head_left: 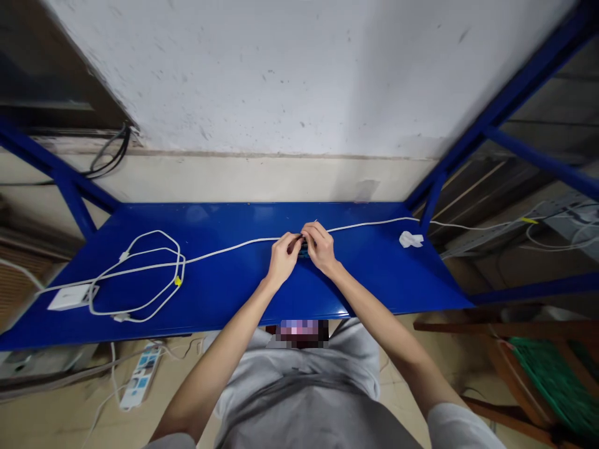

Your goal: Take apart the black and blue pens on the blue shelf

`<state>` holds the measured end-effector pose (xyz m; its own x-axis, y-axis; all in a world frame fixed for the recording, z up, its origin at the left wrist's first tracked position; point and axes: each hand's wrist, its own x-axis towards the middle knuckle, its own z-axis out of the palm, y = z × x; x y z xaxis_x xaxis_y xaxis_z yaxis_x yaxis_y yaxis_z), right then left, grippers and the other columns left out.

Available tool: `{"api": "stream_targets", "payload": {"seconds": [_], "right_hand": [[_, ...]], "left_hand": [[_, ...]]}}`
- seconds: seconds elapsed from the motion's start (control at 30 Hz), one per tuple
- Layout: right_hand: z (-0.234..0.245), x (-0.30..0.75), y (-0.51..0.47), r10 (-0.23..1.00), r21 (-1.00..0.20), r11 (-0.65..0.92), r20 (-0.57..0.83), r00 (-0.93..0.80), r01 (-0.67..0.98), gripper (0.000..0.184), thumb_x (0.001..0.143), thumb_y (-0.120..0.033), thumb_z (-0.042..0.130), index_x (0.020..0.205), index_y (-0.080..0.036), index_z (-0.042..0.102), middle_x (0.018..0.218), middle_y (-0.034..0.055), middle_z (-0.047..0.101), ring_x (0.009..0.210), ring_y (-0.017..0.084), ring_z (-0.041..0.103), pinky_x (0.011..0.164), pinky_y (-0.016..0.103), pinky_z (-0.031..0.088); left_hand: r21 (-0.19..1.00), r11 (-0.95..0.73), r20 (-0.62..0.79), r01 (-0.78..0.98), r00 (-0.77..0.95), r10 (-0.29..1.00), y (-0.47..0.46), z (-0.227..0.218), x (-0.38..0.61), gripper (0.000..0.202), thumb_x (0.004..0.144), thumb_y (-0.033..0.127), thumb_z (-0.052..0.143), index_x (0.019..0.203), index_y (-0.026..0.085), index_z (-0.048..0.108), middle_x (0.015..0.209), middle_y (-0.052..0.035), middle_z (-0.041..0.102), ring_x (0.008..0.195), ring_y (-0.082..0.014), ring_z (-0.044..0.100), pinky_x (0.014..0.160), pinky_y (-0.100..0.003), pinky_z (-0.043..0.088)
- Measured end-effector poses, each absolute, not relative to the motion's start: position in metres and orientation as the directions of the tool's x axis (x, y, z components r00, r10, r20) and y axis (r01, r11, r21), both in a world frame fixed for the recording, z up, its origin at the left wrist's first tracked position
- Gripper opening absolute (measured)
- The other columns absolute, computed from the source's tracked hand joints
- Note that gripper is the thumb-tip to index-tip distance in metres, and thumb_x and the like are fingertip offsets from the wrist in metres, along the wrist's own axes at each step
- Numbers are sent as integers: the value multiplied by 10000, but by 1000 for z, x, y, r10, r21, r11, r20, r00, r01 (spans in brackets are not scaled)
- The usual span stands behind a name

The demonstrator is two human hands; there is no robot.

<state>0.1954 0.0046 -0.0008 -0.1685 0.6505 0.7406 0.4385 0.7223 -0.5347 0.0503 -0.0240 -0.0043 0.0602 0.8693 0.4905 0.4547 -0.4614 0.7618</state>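
My left hand [282, 257] and my right hand [320, 246] meet over the middle of the blue shelf [224, 280]. The fingertips of both are pinched together around a small dark object [299, 238], too covered by the fingers to name. Just below it, partly hidden by my right hand, lies something dark with bluish stripes [304, 252]. A long white cable [243, 244] runs across the shelf behind my hands. Its stretch right at the fingers is hidden, so I cannot tell whether they touch it.
On the left, a looped white cable [161, 232] with a yellow tag lies beside a small white box [70, 297]. A crumpled white tissue [410, 239] rests at the right. Blue frame posts [430, 202] flank the shelf, and a power strip [140, 376] lies on the floor.
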Motion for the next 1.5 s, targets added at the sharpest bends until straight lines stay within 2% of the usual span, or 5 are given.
{"api": "stream_targets", "payload": {"seconds": [0.27,0.53,0.9,1.3,1.5], "right_hand": [[16,246,17,669,-697,519,692,272,496,347,1069,-358,411,841,-200,620,826,58,619,803,203,598,804,357,491],[-6,253,-53,744,-599,668,538,-397,441,253,1063,-312,451,924,-212,636,897,88,669,816,212,627,766,351,524],[4,241,-62,759,-645,614,323,-566,455,312,1088,-337,405,896,-219,621,852,45,636,766,185,612,740,304,493],[-2,246,-61,900,-784,426,419,-121,451,266,1037,-371,546,973,-221,756,807,43,685,716,193,642,698,317,513],[-12,244,-62,922,-818,386,338,-188,426,231,1003,-369,608,1141,-224,723,912,41,745,727,174,692,697,284,515]], "left_hand": [[834,-354,394,422,-8,919,-37,-5,46,173,1009,343,527,1084,216,616,718,30,665,568,-108,578,618,-225,455],[716,-276,287,641,90,954,-49,-5,45,53,924,243,551,886,235,587,552,85,530,528,-107,559,612,-212,390],[683,-288,251,671,154,956,-46,-8,44,83,913,222,542,835,238,567,546,68,555,513,-124,560,606,-226,381],[610,-238,260,756,92,961,-47,-6,46,87,983,273,544,930,246,607,689,46,712,626,-141,682,613,-231,357],[684,-145,171,715,35,985,-50,0,46,113,1008,316,527,971,245,607,801,60,765,549,-96,631,616,-211,373]]}}
